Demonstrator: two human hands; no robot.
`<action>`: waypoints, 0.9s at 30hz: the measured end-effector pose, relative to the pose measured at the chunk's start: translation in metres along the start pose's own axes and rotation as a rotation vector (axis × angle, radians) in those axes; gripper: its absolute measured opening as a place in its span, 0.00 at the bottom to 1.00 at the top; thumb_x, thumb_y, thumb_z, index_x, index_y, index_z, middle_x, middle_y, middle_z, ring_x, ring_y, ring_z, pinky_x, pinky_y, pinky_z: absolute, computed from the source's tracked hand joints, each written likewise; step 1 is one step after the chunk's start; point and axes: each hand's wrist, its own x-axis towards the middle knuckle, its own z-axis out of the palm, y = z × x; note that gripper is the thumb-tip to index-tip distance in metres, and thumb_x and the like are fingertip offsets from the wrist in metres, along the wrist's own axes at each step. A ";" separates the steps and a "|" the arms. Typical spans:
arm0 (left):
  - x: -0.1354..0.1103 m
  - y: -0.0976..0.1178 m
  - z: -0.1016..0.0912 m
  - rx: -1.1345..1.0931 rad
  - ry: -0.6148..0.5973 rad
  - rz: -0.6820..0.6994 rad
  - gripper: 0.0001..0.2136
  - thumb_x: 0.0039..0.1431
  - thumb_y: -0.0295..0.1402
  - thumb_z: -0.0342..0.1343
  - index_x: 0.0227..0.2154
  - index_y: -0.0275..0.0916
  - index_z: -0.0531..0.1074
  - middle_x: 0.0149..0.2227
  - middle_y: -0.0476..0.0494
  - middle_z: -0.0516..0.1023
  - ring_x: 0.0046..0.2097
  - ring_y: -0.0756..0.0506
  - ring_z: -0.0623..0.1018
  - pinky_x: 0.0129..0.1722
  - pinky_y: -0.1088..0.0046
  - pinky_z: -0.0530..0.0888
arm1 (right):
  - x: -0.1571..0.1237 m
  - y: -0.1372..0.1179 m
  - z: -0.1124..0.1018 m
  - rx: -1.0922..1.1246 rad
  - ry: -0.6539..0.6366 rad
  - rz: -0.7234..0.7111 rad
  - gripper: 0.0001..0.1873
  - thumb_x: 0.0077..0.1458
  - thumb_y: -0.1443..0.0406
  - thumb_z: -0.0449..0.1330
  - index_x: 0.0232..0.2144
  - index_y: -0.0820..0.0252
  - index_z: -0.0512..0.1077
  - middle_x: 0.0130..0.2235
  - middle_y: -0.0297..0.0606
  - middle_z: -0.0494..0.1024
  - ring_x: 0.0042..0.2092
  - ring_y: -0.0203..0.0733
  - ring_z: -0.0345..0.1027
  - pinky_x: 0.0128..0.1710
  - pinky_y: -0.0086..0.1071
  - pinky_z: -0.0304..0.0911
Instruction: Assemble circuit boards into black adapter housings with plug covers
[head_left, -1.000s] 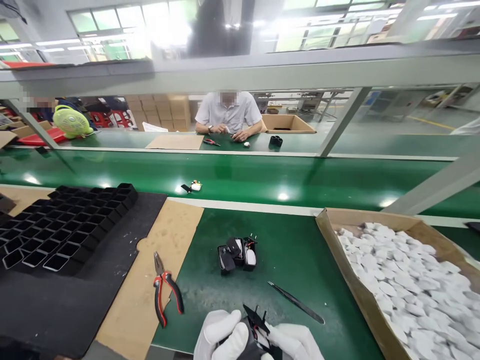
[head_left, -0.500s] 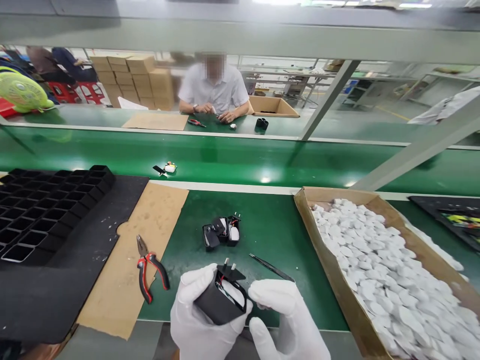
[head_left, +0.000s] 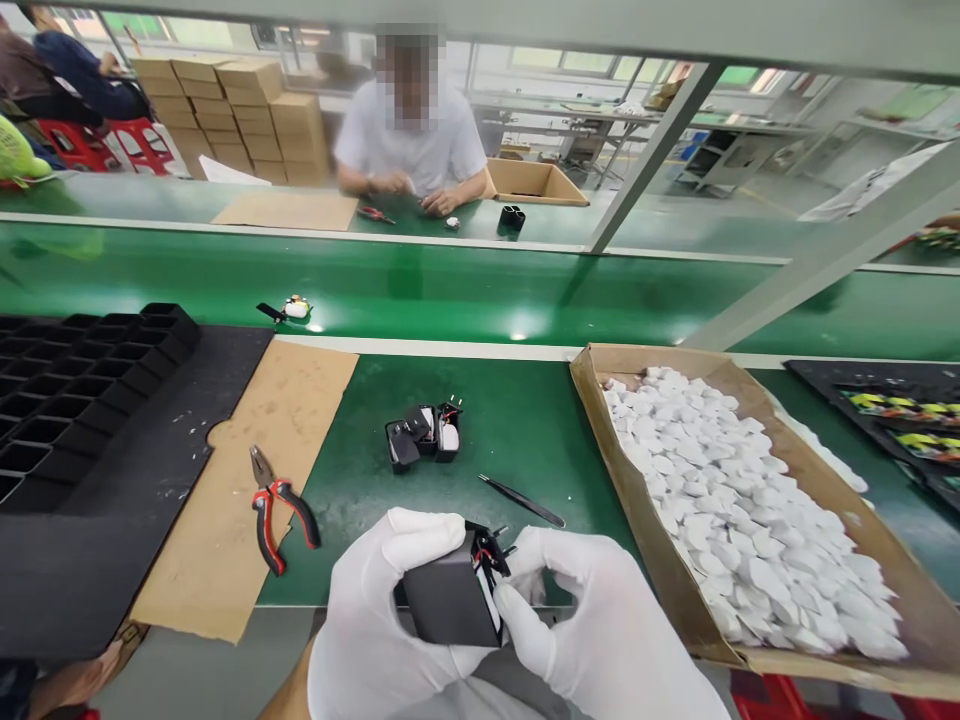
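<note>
My gloved left hand [head_left: 375, 610] is wrapped round a black plastic adapter housing [head_left: 450, 595], tilted so its open end faces right. Wires, a white part and a black piece with metal plug pins [head_left: 491, 550] show at that end. The fingers of my gloved right hand [head_left: 577, 610] pinch at this opening, on the plug piece or the white part; which one is hidden by the fingers. Beyond my hands, several similar black housings [head_left: 424, 438] stand together on the green bench. Black tweezers [head_left: 521, 500] lie just past my right hand.
Red-and-black pliers [head_left: 277, 510] rest on cardboard [head_left: 247, 430] at left, beside a black tray of empty housings [head_left: 82, 400]. A carton [head_left: 622, 480] of white pieces stands at right. A small assembly [head_left: 295, 308] lies on the green belt [head_left: 420, 290]. A co-worker [head_left: 412, 140] sits opposite.
My right hand has moved left onto the housing's open end. The housing has turned so that end faces right. The view has tipped down and shifted slightly.
</note>
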 end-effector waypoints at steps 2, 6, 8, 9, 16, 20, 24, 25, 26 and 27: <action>0.000 -0.001 -0.002 0.007 -0.039 0.019 0.21 0.56 0.31 0.73 0.51 0.41 0.76 0.44 0.44 0.86 0.43 0.47 0.88 0.45 0.75 0.86 | 0.000 0.001 0.000 -0.035 0.005 0.004 0.07 0.48 0.69 0.60 0.21 0.57 0.75 0.21 0.29 0.77 0.23 0.36 0.72 0.24 0.26 0.66; 0.001 -0.001 -0.003 0.018 -0.078 0.017 0.22 0.53 0.32 0.74 0.50 0.41 0.76 0.44 0.43 0.87 0.42 0.46 0.88 0.45 0.75 0.86 | 0.000 0.004 0.001 -0.067 0.014 -0.015 0.07 0.47 0.69 0.60 0.20 0.56 0.73 0.20 0.29 0.77 0.22 0.35 0.71 0.23 0.26 0.64; 0.002 0.001 -0.002 0.022 -0.079 0.000 0.21 0.53 0.32 0.74 0.49 0.41 0.77 0.43 0.43 0.87 0.41 0.46 0.89 0.43 0.75 0.86 | -0.001 0.003 0.002 -0.075 0.026 -0.020 0.07 0.46 0.70 0.60 0.19 0.56 0.71 0.19 0.28 0.76 0.21 0.34 0.70 0.22 0.25 0.63; 0.002 0.001 -0.001 0.024 -0.075 -0.006 0.21 0.52 0.32 0.74 0.49 0.41 0.77 0.43 0.44 0.87 0.41 0.46 0.89 0.42 0.75 0.86 | -0.001 0.003 0.002 -0.073 0.036 -0.022 0.08 0.46 0.70 0.60 0.18 0.57 0.70 0.19 0.28 0.76 0.21 0.34 0.70 0.22 0.24 0.62; 0.004 0.000 -0.001 0.012 -0.066 -0.006 0.23 0.48 0.33 0.74 0.48 0.42 0.77 0.41 0.45 0.87 0.39 0.44 0.89 0.38 0.73 0.86 | -0.009 0.000 0.006 0.085 0.111 0.003 0.12 0.53 0.67 0.59 0.19 0.57 0.74 0.19 0.29 0.78 0.21 0.34 0.71 0.22 0.22 0.65; 0.003 0.000 -0.001 -0.036 -0.056 -0.030 0.24 0.50 0.37 0.76 0.50 0.44 0.76 0.42 0.45 0.87 0.41 0.44 0.88 0.39 0.72 0.87 | -0.015 0.003 0.002 0.196 0.095 -0.015 0.15 0.59 0.64 0.61 0.22 0.57 0.79 0.21 0.30 0.80 0.22 0.34 0.73 0.22 0.21 0.66; 0.000 0.000 0.000 -0.047 -0.055 -0.029 0.25 0.48 0.33 0.75 0.50 0.44 0.77 0.42 0.45 0.87 0.41 0.43 0.88 0.40 0.71 0.86 | -0.017 0.003 0.001 0.173 0.133 -0.058 0.12 0.55 0.67 0.60 0.23 0.56 0.82 0.22 0.31 0.81 0.22 0.35 0.74 0.21 0.22 0.66; -0.001 0.000 0.000 -0.041 -0.053 -0.030 0.26 0.46 0.31 0.75 0.50 0.44 0.77 0.42 0.45 0.87 0.40 0.43 0.88 0.39 0.71 0.86 | -0.018 0.003 0.002 0.170 0.131 -0.063 0.13 0.55 0.68 0.60 0.23 0.56 0.82 0.23 0.31 0.81 0.22 0.35 0.75 0.21 0.22 0.66; -0.002 0.000 0.001 -0.036 -0.048 -0.033 0.26 0.46 0.30 0.75 0.50 0.44 0.77 0.41 0.45 0.87 0.40 0.43 0.88 0.38 0.70 0.86 | -0.018 0.002 0.003 0.169 0.132 -0.064 0.13 0.55 0.67 0.60 0.23 0.56 0.82 0.23 0.31 0.82 0.22 0.35 0.75 0.20 0.22 0.67; -0.002 0.000 0.001 -0.035 -0.042 -0.037 0.27 0.45 0.30 0.75 0.50 0.44 0.77 0.41 0.45 0.87 0.40 0.42 0.88 0.38 0.69 0.86 | -0.018 0.002 0.003 0.167 0.137 -0.058 0.12 0.54 0.67 0.60 0.24 0.56 0.82 0.23 0.31 0.82 0.22 0.35 0.75 0.21 0.22 0.67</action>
